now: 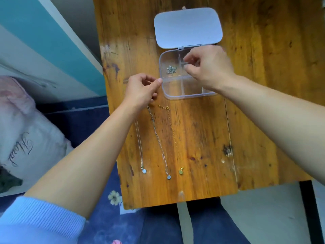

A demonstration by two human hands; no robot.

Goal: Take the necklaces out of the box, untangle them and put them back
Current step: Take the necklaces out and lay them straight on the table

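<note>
Nearest, three necklaces lie straightened side by side on the wooden table [202, 138]: a silver necklace [140, 152] on the left, a second silver necklace [159, 140] in the middle, and a gold necklace [174, 136] on the right, pendants toward the person. Beyond them the left hand [140, 90] rests by the box's near-left corner, thumb and forefinger pressed together; whether they pinch a chain I cannot tell. The right hand [209, 67] hovers over the clear divided box [175, 95], fingers spread, hiding its right compartments. A bunched silver chain [171, 69] sits in the far-left compartment. The lid [188, 27] lies open behind.

Three laid-out necklaces [159, 141] — one box [168, 93] — two hands [140, 90]
</note>
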